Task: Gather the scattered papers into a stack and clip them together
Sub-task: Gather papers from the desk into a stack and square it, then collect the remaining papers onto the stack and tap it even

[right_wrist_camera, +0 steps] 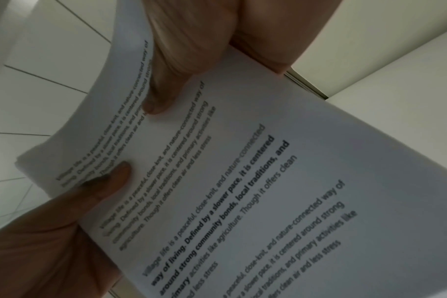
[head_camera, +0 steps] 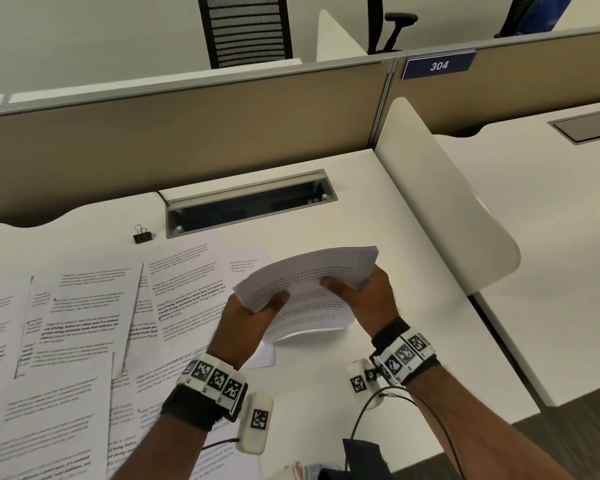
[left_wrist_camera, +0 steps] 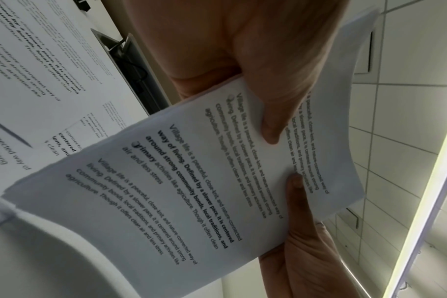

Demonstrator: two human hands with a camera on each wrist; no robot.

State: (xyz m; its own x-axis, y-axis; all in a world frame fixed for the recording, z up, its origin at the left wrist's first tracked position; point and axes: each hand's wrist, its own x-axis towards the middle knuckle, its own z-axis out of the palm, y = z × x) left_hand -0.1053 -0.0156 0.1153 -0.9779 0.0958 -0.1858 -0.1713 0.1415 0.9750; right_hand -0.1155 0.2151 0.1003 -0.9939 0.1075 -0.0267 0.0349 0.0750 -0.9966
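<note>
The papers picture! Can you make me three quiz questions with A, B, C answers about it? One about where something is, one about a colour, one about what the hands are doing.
1. Where is the binder clip?
A. on the desk beyond the loose papers
B. on the stack
C. on a chair

2. What colour is the 304 sign?
A. red
B. blue
C. green

3. The stack is:
A. flat on the desk
B. clipped
C. held up in both hands

Answers: 1 A, it sits alone beside the cable slot. 2 B, white digits on blue. 3 C, left hand and right hand grip it, thumbs on top.
</note>
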